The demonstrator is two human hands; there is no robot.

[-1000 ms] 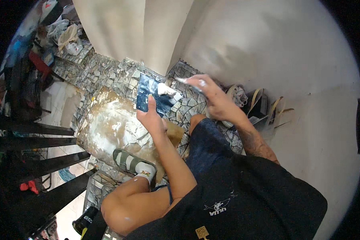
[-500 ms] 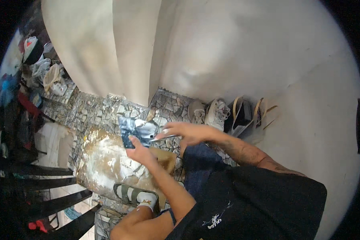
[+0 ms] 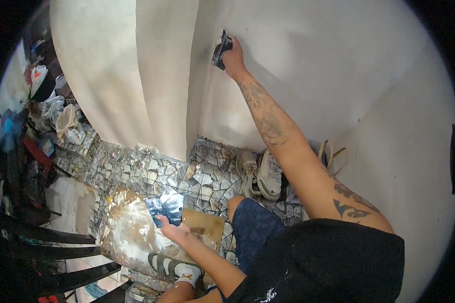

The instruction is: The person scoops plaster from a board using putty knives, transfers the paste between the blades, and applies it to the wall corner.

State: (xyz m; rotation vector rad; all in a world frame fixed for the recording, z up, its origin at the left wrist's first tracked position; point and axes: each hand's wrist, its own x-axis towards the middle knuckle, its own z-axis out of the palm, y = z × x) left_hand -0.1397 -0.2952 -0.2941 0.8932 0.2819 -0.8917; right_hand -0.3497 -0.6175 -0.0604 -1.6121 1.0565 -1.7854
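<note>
My right hand grips a dark flat scraper against the pale wall, near the inside corner at the top centre of the head view. Lower down, my left hand holds a dark blue, square flat plate with pale smears, thumb over its near edge. Beneath that plate lies a stained brown board with white patches, on a floor of stone-patterned tiles.
Shoes and some straps stand at the wall's foot on the right. A pale angled column rises ahead. Dark railing bars run at lower left. Bags and clutter lie at far left.
My right hand has left the blue plate and moved up onto the wall with the scraper, its arm stretched out. My left hand and plate sit lower in the picture as the view shifted.
</note>
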